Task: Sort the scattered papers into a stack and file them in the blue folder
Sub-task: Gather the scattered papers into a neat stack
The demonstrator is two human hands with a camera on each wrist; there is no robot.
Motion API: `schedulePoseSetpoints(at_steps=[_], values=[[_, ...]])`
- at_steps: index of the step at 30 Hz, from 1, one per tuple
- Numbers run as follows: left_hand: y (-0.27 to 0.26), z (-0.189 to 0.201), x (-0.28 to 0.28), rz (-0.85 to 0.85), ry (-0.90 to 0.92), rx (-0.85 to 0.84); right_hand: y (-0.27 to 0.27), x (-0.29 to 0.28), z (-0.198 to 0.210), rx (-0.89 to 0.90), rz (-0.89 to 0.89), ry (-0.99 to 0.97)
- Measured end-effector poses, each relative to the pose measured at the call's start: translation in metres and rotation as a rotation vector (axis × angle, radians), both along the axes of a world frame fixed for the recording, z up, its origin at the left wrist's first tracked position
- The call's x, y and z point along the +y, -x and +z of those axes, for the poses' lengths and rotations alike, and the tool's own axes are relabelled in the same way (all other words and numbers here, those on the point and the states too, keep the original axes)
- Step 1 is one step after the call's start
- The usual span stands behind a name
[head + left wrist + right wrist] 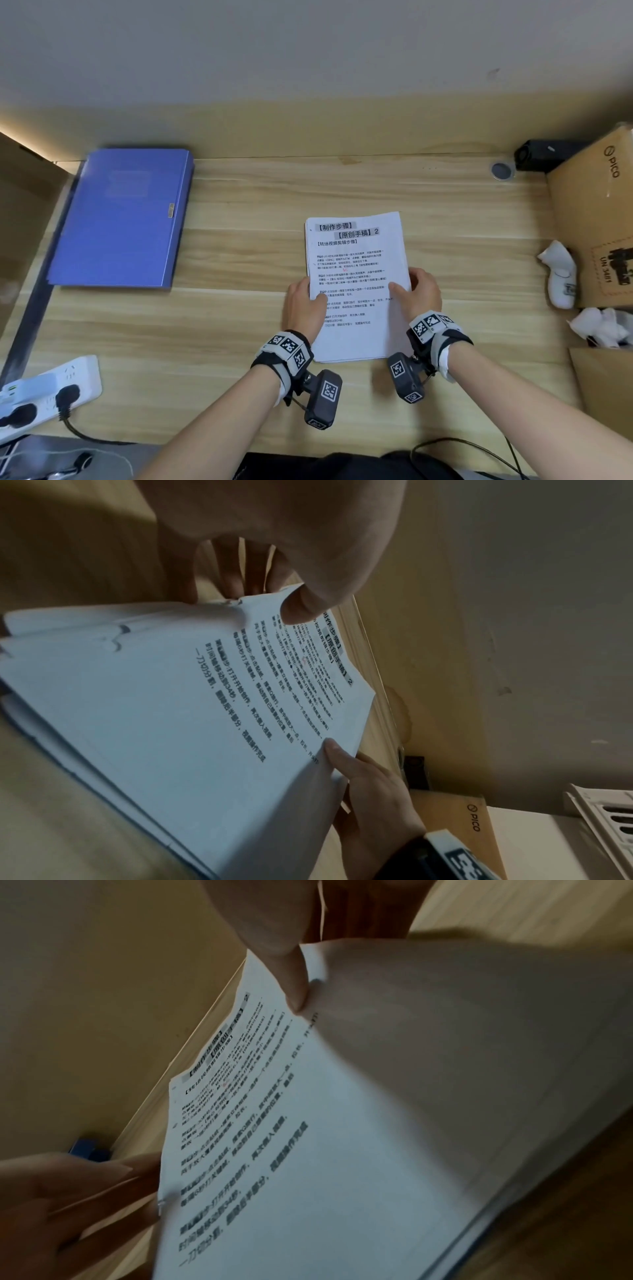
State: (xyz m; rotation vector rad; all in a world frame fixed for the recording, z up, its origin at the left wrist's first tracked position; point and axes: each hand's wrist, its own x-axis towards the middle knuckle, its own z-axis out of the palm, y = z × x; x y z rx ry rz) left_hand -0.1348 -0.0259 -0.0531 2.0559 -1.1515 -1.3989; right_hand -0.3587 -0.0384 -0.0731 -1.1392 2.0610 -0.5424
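Hands, left hand [306, 301] and right hand [420, 293], pinch the paper stack [356, 284] by its sides, blue folder [120, 216] well apart.

papers [358, 291]: white, black printed text, grey-shaded headings, a small pink mark
folder [120, 216]: blue, small metallic clasp
desk [239, 325]: pale wood grain
wrist bands [286, 349]: black and grey, black-and-white square markers
box [596, 212]: brown cardboard, black print
power strip [51, 387]: white, black plugs

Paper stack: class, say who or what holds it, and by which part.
Both hands hold the paper stack by its long side edges: left hand on the left edge, right hand on the right, thumbs on top.
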Motion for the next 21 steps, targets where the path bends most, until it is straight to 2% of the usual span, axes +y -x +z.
schedulePoseSetpoints(at_steps=[8,12,16,21], values=[[0.005,0.003,-0.005,0.009,-0.033,0.015,0.012,-0.001,0.004,-0.013,-0.073,-0.026],[-0.011,0.019,-0.016,0.081,-0.046,-0.017,0.011,-0.009,0.014,-0.003,-0.116,0.097],[-0.046,0.04,-0.036,0.121,0.022,-0.033,-0.008,-0.027,0.034,-0.021,-0.1,0.201],[-0.115,0.061,-0.065,0.166,0.105,-0.101,-0.074,-0.055,0.05,-0.172,-0.083,0.261]])
